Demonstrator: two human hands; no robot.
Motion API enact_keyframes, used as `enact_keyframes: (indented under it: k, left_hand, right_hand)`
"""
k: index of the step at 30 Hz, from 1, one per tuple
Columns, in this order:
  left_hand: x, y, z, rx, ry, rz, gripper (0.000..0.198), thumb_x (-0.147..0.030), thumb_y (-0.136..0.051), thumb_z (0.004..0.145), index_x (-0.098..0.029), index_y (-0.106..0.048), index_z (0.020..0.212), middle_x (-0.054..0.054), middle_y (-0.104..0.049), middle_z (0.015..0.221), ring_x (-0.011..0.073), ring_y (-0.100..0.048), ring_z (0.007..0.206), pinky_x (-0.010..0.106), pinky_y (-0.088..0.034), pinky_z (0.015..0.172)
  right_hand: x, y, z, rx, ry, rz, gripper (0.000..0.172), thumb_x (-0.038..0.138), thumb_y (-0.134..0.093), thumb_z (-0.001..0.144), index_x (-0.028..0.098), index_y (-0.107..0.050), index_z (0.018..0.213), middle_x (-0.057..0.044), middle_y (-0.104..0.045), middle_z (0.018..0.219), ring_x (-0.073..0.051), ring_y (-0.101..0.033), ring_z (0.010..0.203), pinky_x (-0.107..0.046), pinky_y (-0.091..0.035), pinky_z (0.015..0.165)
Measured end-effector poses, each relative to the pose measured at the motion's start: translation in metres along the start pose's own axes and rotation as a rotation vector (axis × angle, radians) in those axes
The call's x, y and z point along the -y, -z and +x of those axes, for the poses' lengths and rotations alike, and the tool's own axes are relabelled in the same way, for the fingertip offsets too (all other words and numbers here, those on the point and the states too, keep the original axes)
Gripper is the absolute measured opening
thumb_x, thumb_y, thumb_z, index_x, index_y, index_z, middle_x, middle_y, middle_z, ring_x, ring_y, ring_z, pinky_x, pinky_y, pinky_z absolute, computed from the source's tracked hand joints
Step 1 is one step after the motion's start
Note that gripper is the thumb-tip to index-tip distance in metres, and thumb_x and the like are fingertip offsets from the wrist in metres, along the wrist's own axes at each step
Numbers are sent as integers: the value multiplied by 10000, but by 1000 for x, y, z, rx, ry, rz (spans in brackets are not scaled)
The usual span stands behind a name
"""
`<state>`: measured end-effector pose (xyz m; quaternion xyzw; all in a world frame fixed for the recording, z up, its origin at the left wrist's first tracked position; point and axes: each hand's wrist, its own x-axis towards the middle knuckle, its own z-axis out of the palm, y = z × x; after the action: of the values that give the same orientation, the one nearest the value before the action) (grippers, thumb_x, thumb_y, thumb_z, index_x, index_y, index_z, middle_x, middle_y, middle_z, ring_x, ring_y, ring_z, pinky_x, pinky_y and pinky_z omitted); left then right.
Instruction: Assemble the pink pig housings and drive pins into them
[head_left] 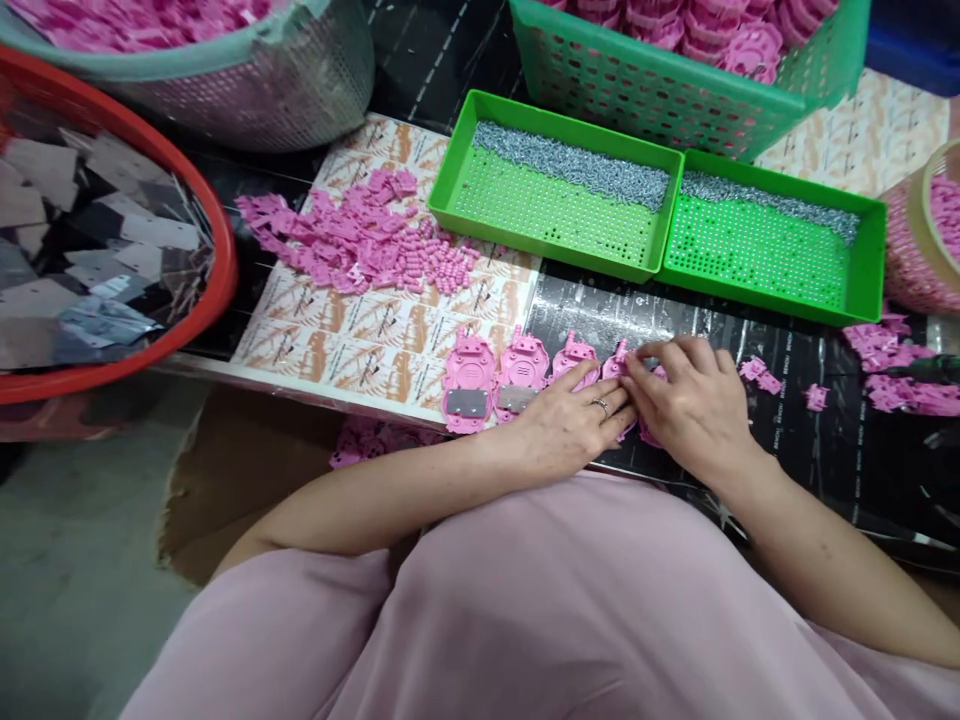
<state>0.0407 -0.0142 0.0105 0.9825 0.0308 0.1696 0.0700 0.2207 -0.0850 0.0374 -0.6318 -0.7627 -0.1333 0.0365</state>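
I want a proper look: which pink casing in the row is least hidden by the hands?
The leftmost pink casing: its grey plate shows fully, while the left hand and right hand cover parts of the others.

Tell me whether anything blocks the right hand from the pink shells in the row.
Nothing visible does: the right hand is right at a shell in the row. The left hand lies partly over it; the green trays stand beyond, out of the way.
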Motion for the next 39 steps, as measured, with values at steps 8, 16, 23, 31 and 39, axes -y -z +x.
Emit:
enact_keyframes:
  k: [8, 16, 23, 31, 39]
  left_hand:
    - [1, 2, 2, -11, 14, -10, 287, -250, -508, 980, -103, -617, 1201, 127, -678, 1211, 225, -620, 1170, 479, -439, 1056]
    - [-5, 9, 8, 20, 18, -41, 319, -295, -563, 955, -109, -615, 1208, 130, -650, 1262, 221, -613, 1175, 463, -419, 1076]
    - [-14, -3, 29, 3, -72, -4, 290, -245, -504, 975, -125, -617, 1214, 124, -621, 1314, 228, -594, 1210, 444, -435, 1054]
    - [-13, -10, 33, 49, -80, 24, 298, -151, -520, 948, -115, -607, 1231, 127, -638, 1288, 225, -610, 1191, 456, -416, 1073]
    - [-12, -8, 35, 83, -76, -10, 309, -133, -531, 943, -108, -602, 1243, 139, -635, 1290, 229, -605, 1200, 467, -374, 1104]
  right_hand:
    - [-5, -4, -3, -73, -45, 108, 228, 301, -512, 941, 203, -699, 1027, -45, -717, 955, -201, -558, 885, -355, -359, 706]
    - [-82, -2, -73, 38, -273, 148, 276, 263, -564, 902, 188, -675, 1144, -107, -685, 1182, -272, -598, 1096, -433, -484, 902]
    - [-66, -5, -72, -123, -474, 456, 235, 315, -547, 923, 211, -676, 1089, -60, -739, 1020, -187, -697, 862, -321, -540, 774]
    - [-51, -5, -98, -140, -509, 404, 143, 325, -618, 883, 229, -703, 946, -24, -737, 897, -184, -659, 860, -346, -511, 823]
    - [-61, 3, -106, -78, -304, 424, 193, 238, -597, 892, 229, -693, 1059, -60, -713, 1076, -194, -636, 975, -377, -525, 879]
